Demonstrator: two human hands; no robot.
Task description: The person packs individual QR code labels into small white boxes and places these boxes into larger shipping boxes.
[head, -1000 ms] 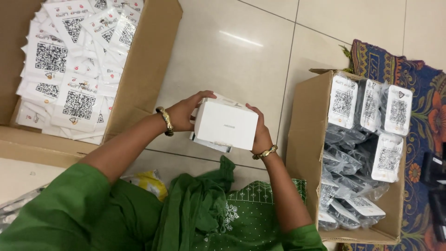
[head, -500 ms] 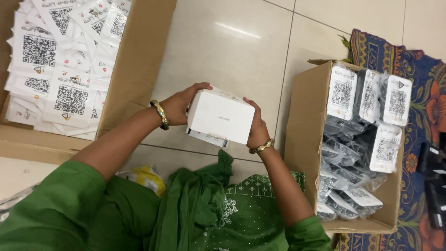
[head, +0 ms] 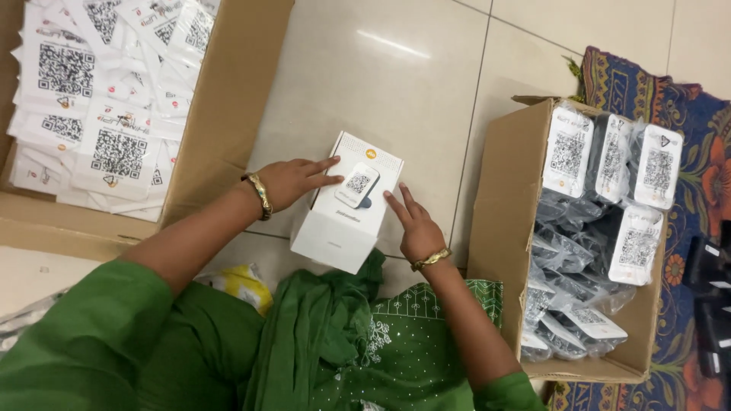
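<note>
From my feed the small box [head: 346,205] is plain white with a little orange dot on top, and the cartons [head: 502,228] either side are raw brown cardboard stuffed with white cards [head: 76,91] carrying black square codes. I've got green sleeves [head: 99,335], a green embroidered scarf [head: 327,335], gold bangles [head: 260,195], and a rug [head: 685,106] in blue with orange flowers over cream tiles [head: 396,84].

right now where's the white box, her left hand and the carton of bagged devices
white box [head: 340,228], head view, on its top face
left hand [head: 292,180], head view, back of hand
carton of bagged devices [head: 499,205], head view, left cardboard wall
</note>
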